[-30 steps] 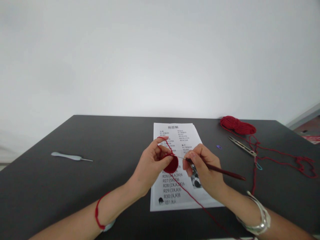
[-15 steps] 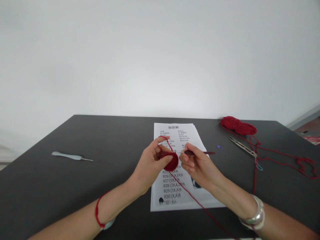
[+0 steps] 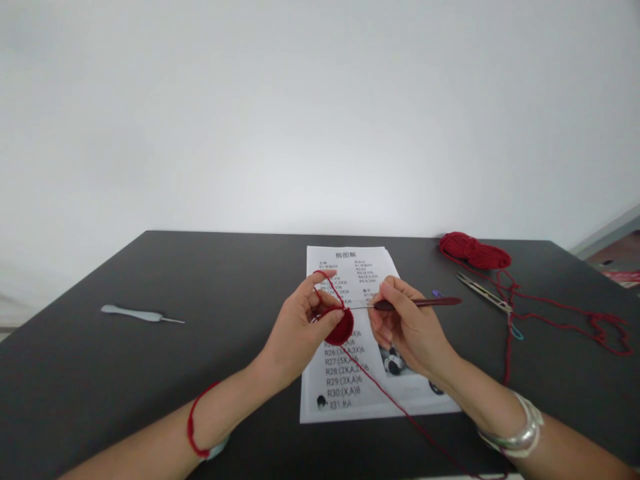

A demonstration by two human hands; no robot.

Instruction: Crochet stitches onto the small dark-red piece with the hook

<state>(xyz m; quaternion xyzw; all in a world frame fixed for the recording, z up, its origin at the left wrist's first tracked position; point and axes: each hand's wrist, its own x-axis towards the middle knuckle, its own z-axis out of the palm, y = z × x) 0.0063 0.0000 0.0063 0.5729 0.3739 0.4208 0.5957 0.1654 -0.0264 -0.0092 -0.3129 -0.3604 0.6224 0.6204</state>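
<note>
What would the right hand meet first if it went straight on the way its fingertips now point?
The right hand, gripping a dark-red-handled metal crochet hook, would probably meet the small round red crocheted piece pinched in the left hand; depth is unclear in one view.

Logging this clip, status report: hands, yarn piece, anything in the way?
Left hand pinching red yarn piece. Right hand holding hook, tip at piece's top edge. Nothing visibly in the way.

We've got a thin red cord bracelet (image 3: 191, 427) on the left wrist, plus a chunky shiny silver bangle (image 3: 523, 437) on the right.
</note>
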